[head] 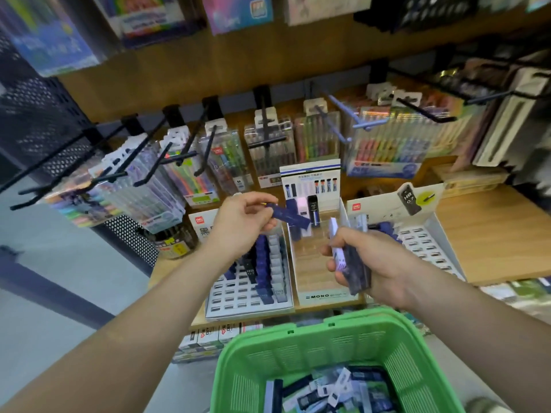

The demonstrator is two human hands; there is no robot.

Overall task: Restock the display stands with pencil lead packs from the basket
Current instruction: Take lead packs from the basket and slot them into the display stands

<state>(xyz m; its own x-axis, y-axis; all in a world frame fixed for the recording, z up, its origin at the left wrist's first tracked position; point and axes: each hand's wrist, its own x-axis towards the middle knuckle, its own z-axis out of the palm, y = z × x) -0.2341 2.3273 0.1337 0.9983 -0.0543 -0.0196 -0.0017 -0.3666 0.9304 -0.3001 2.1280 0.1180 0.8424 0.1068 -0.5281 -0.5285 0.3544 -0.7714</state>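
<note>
My left hand [243, 223] pinches one dark blue lead pack [287, 214] above the left display stand [249, 296], whose slots are partly filled with blue and grey packs. My right hand [362, 260] grips a bundle of several lead packs [353, 263], blue and white, over the middle MONO stand [320, 272], which holds a few packs at its back. A third white stand [423, 234] sits to the right, mostly bare slots. The green basket [334, 350] is low in front of me with many lead packs [328, 389] in it.
Black hooks [167, 162] carrying pen and highlighter packs jut out over the wooden shelf [489, 239] behind the stands. A dark jar [174, 242] stands left of the stands. Boxed stock sits on the lower shelf [208, 338] beneath. A perforated black panel is at left.
</note>
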